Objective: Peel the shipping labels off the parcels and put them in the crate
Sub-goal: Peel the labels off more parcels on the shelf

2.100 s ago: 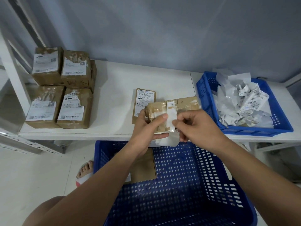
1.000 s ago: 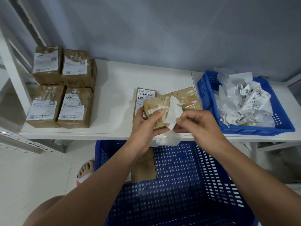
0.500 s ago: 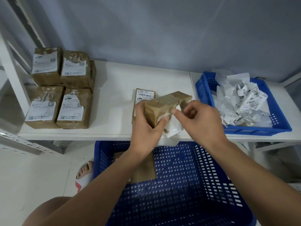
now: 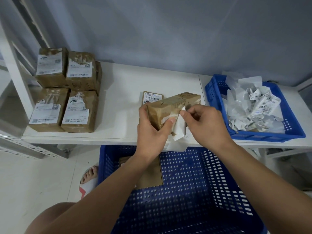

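Parcel (image 4: 170,105) gripped in my left hand (image 4: 152,130); my right hand (image 4: 204,124) pinches its half-peeled label (image 4: 179,130) over the worktop (image 4: 125,107).

Single head-worn wide-angle view; looks forward and down onto white bench (image 4: 121,92), close range; big blue perforated plastic basket (image 4: 194,183) directly below lens; grey wall (image 4: 168,31) behind.
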